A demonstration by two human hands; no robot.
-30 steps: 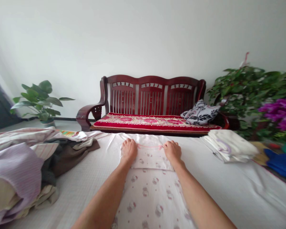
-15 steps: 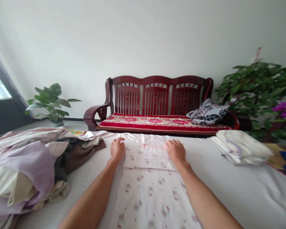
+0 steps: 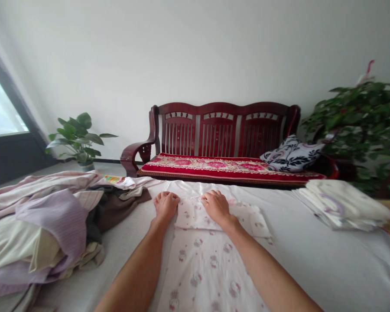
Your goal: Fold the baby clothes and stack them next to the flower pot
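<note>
A white garment [image 3: 203, 260] with a small cartoon print and a bit of pink trim lies lengthwise in front of me, its far end folded back over itself. At the far left corner of the fold is my left hand [image 3: 166, 204], its fingers bent and closed at the cloth's edge. My right hand [image 3: 216, 206] rests over the middle of the folded band, fingers curled down onto its far edge. Its fingertips are partly hidden from view. The right part of the fold lies loose beyond my right wrist.
A heap of loose clothes [image 3: 52, 229] lies on the left of the white-covered surface [image 3: 312, 268]. Folded white cloths [image 3: 347, 203] are stacked at the right. Beyond stands a dark red wooden bench [image 3: 214, 130] with a patterned cushion [image 3: 294, 154]. Potted plants [image 3: 79, 136] flank it.
My right hand has moved left from the fold's right corner to its middle. My left hand stays by the left corner. The view has turned slightly left.
</note>
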